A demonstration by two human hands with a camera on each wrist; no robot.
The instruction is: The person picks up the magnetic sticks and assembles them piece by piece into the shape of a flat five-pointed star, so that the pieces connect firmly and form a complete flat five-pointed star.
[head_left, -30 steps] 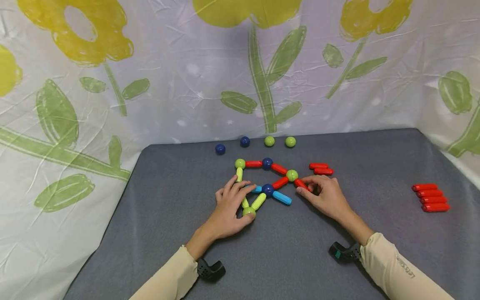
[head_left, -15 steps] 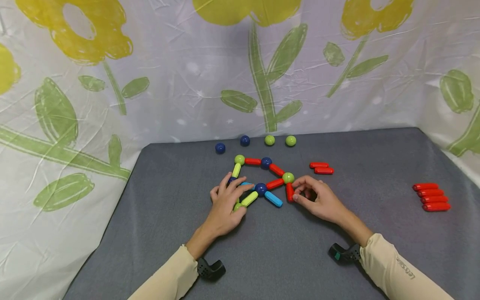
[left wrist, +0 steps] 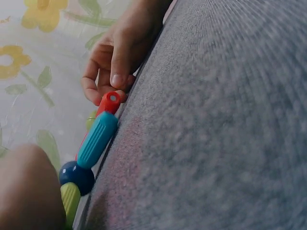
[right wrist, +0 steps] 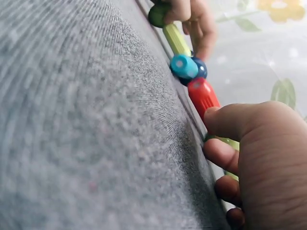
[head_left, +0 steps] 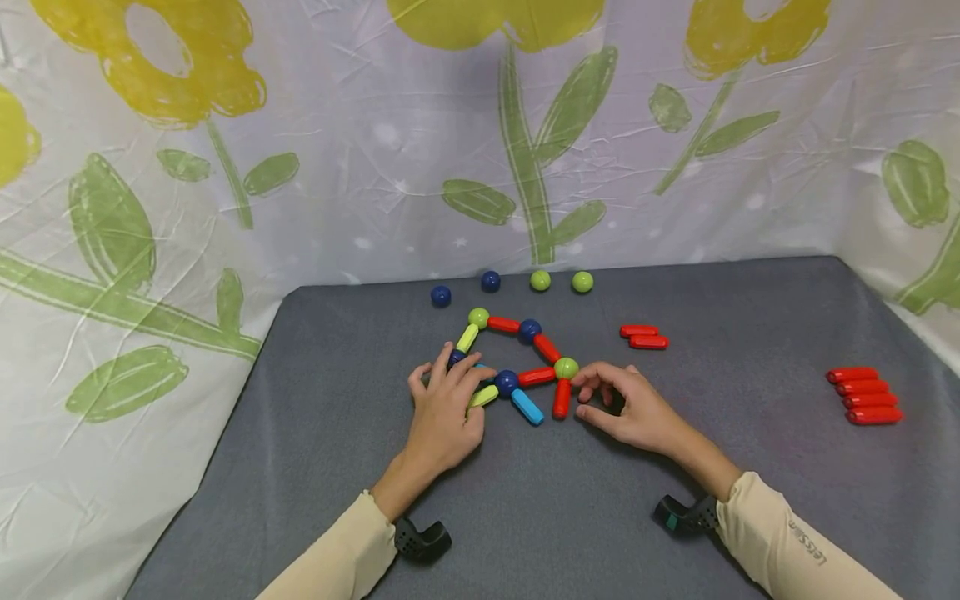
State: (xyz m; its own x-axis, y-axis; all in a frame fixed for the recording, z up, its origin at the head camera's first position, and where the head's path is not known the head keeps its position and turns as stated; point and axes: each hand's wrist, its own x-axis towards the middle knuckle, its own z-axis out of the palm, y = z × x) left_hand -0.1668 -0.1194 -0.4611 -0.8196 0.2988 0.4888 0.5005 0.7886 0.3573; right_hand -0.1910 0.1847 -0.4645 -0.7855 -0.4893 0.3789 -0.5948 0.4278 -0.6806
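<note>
A linked chain of toy rods and balls lies on the table in the head view. My left hand [head_left: 446,408] spreads over its left end, fingers resting across a dark blue ball [head_left: 456,358] and hiding some parts. The thumb touches a green ball [right wrist: 159,15] in the right wrist view. Beside that hand a blue ball [head_left: 507,382] joins a yellow-green rod [head_left: 483,396], a light blue rod [head_left: 527,407] and a red rod [head_left: 537,377]. Another red rod [head_left: 561,400] points toward me from a green ball [head_left: 566,367]. My right hand [head_left: 633,408], loosely curved, hovers just right of it, holding nothing.
Behind the chain, two loose blue balls [head_left: 441,296] and two green balls [head_left: 540,280] stand along the table's back edge. A pair of red rods [head_left: 648,342] lies behind my right hand. Several more red rods [head_left: 870,400] sit side by side at far right.
The chain's near part has shifted left with my left hand. The end red rod has swung round to point toward me, and my right thumb and fingers have let it go.
</note>
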